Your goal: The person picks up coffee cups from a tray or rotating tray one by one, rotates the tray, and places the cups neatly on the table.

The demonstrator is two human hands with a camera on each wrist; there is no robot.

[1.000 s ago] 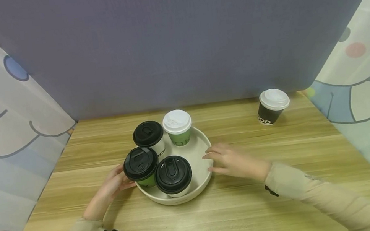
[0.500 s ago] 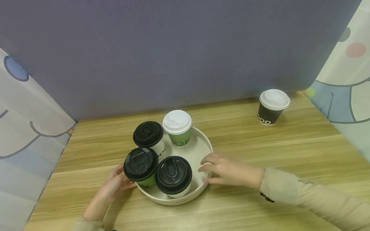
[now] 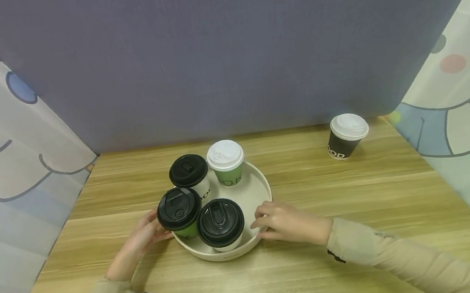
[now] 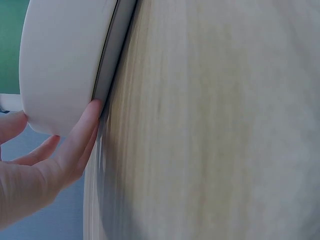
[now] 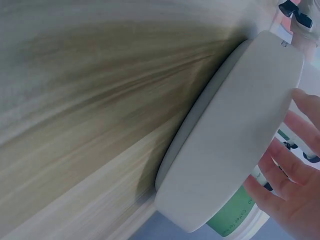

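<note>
A round cream tray (image 3: 253, 198) holds several lidded paper coffee cups. My left hand (image 3: 144, 233) grips its left rim; in the left wrist view, the thumb lies at the upper edge and a finger (image 4: 82, 130) reaches the tray's lower edge. My right hand (image 3: 285, 221) is at the tray's right rim, its loosely bent fingers spread along the edge in the right wrist view. Inside are a green cup with a black lid (image 3: 179, 207), a white cup with a black lid (image 3: 220, 222), another black-lidded white cup (image 3: 188, 170) and a green cup with a white lid (image 3: 225, 155).
A dark cup with a white lid (image 3: 347, 128) stands apart on the wooden table (image 3: 321, 273), at the back right. A grey panel (image 3: 232, 54) rises behind the table. Cartoon-printed curtains (image 3: 10, 144) flank both sides.
My right hand has moved left and slightly toward the front, onto the tray's right rim, its fingers bending more. The left hand, tray and cups have stayed in place.
</note>
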